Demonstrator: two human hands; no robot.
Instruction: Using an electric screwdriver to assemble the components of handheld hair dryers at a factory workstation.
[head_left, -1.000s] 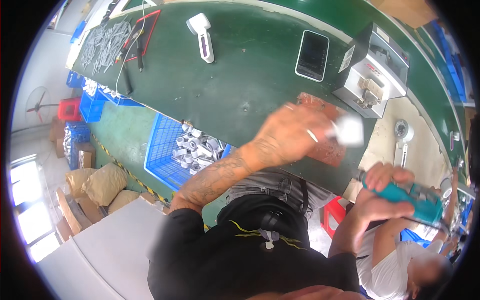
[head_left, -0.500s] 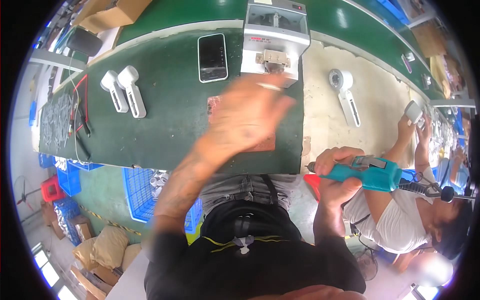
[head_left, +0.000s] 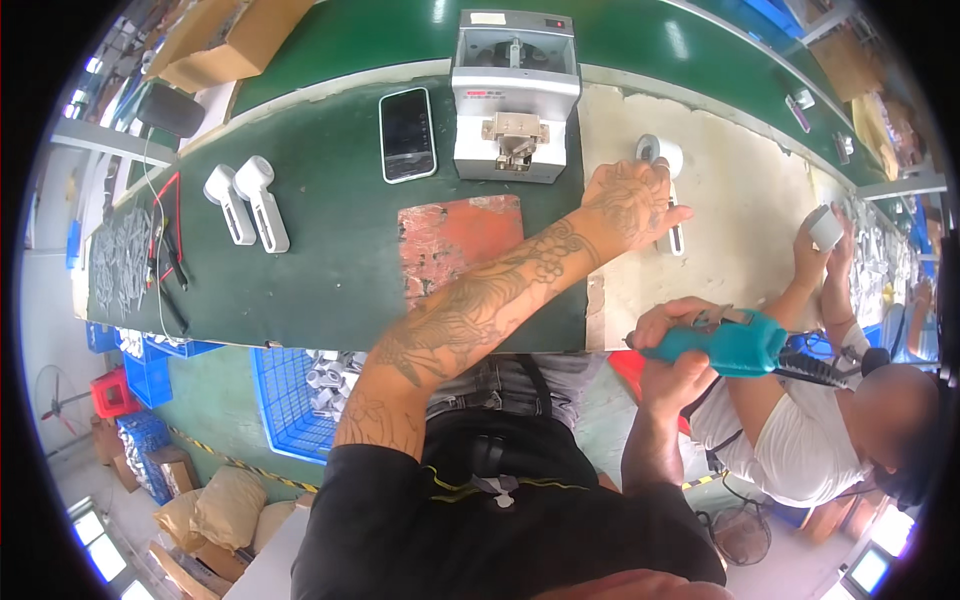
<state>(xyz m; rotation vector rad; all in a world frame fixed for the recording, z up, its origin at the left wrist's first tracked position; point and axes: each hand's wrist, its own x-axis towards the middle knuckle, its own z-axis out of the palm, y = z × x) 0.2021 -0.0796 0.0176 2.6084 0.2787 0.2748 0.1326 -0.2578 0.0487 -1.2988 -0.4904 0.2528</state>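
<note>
My left hand [head_left: 632, 205] reaches over a white handheld fan [head_left: 663, 152] on the pale sheet. Its thumb stands apart and its fingers curl down at the fan, whose middle they hide; contact cannot be made out. In my right hand [head_left: 672, 352] is a teal electric screwdriver [head_left: 735, 345], its bit pointing left past the bench's front edge. Two more white handheld fans, an outer one [head_left: 230, 205] and an inner one [head_left: 262, 204], lie side by side on the green mat at the left.
A grey screw feeder [head_left: 515, 100] stands at the back, beside a phone [head_left: 408, 135]. On the mat lies a worn red pad [head_left: 460, 240]. Grey strips [head_left: 122, 258] are piled far left. A blue basket [head_left: 285, 400] holds white parts below. At right, a co-worker's hands hold a white part [head_left: 825, 228].
My left hand has moved right from in front of the screw feeder to the white fan, uncovering the red pad. My right hand still holds the screwdriver. The view has shifted slightly.
</note>
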